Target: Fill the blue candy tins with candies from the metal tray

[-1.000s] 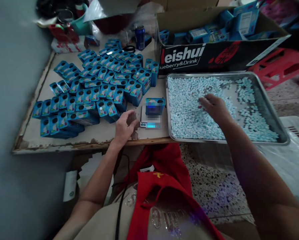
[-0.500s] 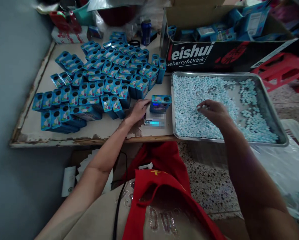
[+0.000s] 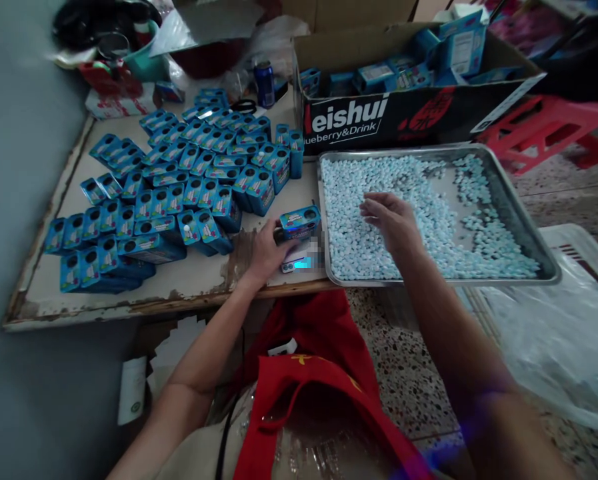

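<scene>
left hand (image 3: 269,252) clasping blue box (image 3: 301,221); grouped boxes (image 3: 207,189) set out beyond its fingers; right hand (image 3: 393,219) narrow-fingered, load unclear, above unboxed pellets (image 3: 361,250).

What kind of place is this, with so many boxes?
Perhaps a small packing workshop: many blue boxes stand on a table, a metal tray holds lots of pale blue pieces, and there's what looks like a little scale.
</scene>
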### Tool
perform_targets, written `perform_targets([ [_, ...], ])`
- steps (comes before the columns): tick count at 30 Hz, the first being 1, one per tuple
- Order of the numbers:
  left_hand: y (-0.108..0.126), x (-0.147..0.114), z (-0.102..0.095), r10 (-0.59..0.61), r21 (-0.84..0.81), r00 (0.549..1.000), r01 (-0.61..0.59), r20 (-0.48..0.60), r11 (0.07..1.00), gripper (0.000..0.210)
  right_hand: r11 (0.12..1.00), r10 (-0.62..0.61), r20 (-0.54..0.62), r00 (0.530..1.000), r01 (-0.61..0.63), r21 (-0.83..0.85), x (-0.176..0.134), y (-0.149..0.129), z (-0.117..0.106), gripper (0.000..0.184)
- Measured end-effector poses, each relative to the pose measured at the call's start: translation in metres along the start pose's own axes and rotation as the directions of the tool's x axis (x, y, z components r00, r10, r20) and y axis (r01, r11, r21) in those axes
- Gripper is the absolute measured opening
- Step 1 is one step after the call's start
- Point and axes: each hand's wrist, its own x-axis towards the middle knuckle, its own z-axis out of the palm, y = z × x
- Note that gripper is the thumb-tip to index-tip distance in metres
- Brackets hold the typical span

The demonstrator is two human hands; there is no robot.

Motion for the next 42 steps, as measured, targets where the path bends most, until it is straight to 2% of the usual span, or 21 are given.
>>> perform_targets([
  [2, 0.017, 0.020, 0.000, 0.068, 0.079, 0.997, -0.066, -0.022, 0.995, 0.045, 0.972, 0.128, 0.041, 0.991, -0.134, 0.193, 0.003, 0.001, 0.014, 0.015],
  [4, 0.041, 0.046, -0.006, 0.280, 0.201, 0.960, -0.278, 0.020, 0.939, 0.039, 0.938, 0.191, 0.096, 0.977, -0.210, 0.275, 0.004, 0.000, 0.024, 0.024],
  [6, 0.070, 0.073, -0.011, 0.496, 0.317, 0.854, -0.520, 0.160, 0.793, 0.038, 0.853, 0.279, 0.167, 0.946, -0.324, 0.409, 0.003, -0.003, 0.031, 0.032],
  [8, 0.097, 0.097, -0.009, 0.619, 0.362, 0.727, -0.686, 0.299, 0.631, 0.039, 0.714, 0.372, 0.240, 0.897, -0.441, 0.543, 0.001, -0.008, 0.034, 0.037],
  [9, 0.109, 0.106, -0.005, 0.651, 0.360, 0.677, -0.735, 0.344, 0.574, 0.041, 0.638, 0.407, 0.265, 0.874, -0.480, 0.603, 0.001, -0.010, 0.034, 0.039],
  [10, 0.118, 0.114, 0.001, 0.669, 0.348, 0.643, -0.765, 0.373, 0.542, 0.042, 0.569, 0.433, 0.273, 0.859, -0.496, 0.656, 0.000, -0.013, 0.035, 0.039],
  [11, 0.123, 0.120, 0.008, 0.673, 0.329, 0.629, -0.777, 0.389, 0.536, 0.043, 0.508, 0.451, 0.270, 0.851, -0.493, 0.706, 0.000, -0.014, 0.035, 0.037],
  [13, 0.124, 0.129, 0.024, 0.646, 0.275, 0.650, -0.758, 0.401, 0.592, 0.039, 0.415, 0.473, 0.245, 0.847, -0.459, 0.785, 0.000, -0.016, 0.033, 0.029],
  [15, 0.113, 0.131, 0.038, 0.588, 0.205, 0.721, -0.679, 0.366, 0.705, 0.036, 0.367, 0.483, 0.217, 0.848, -0.421, 0.829, 0.000, -0.015, 0.031, 0.021],
  [18, 0.085, 0.122, 0.048, 0.462, 0.066, 0.858, -0.487, 0.222, 0.871, 0.040, 0.346, 0.478, 0.210, 0.853, -0.402, 0.847, 0.000, -0.011, 0.024, 0.017],
  [21, 0.064, 0.104, 0.045, 0.356, -0.100, 0.933, -0.350, 0.057, 0.932, 0.041, 0.388, 0.466, 0.236, 0.853, -0.436, 0.812, 0.001, -0.009, 0.019, 0.018],
  [24, 0.066, 0.093, 0.034, 0.369, -0.125, 0.929, -0.365, 0.013, 0.923, 0.035, 0.438, 0.480, 0.230, 0.847, -0.458, 0.773, 0.002, -0.011, 0.021, 0.021],
  [28, 0.094, 0.094, 0.024, 0.560, 0.070, 0.814, -0.574, 0.154, 0.816, 0.024, 0.465, 0.469, 0.201, 0.860, -0.434, 0.771, 0.002, -0.015, 0.034, 0.021],
  [30, 0.102, 0.095, 0.024, 0.567, 0.161, 0.796, -0.601, 0.213, 0.783, 0.026, 0.495, 0.443, 0.178, 0.878, -0.406, 0.769, 0.001, -0.016, 0.039, 0.024],
  [33, 0.094, 0.089, 0.030, 0.471, 0.194, 0.863, -0.501, 0.181, 0.843, 0.023, 0.536, 0.430, 0.140, 0.892, -0.377, 0.755, -0.003, -0.014, 0.044, 0.023],
  [37, 0.060, 0.071, 0.035, 0.279, 0.017, 0.960, -0.278, -0.029, 0.960, 0.030, 0.620, 0.376, 0.139, 0.916, -0.360, 0.697, -0.006, -0.010, 0.041, 0.013],
  [40, 0.037, 0.052, 0.032, 0.130, -0.069, 0.982, -0.140, -0.141, 0.988, 0.040, 0.751, 0.315, 0.143, 0.938, -0.338, 0.567, -0.004, -0.009, 0.030, 0.010],
  [42, 0.025, 0.038, 0.027, 0.061, -0.111, 0.985, -0.080, -0.159, 0.991, 0.046, 0.853, 0.256, 0.127, 0.958, -0.286, 0.436, 0.000, -0.011, 0.017, 0.010],
])
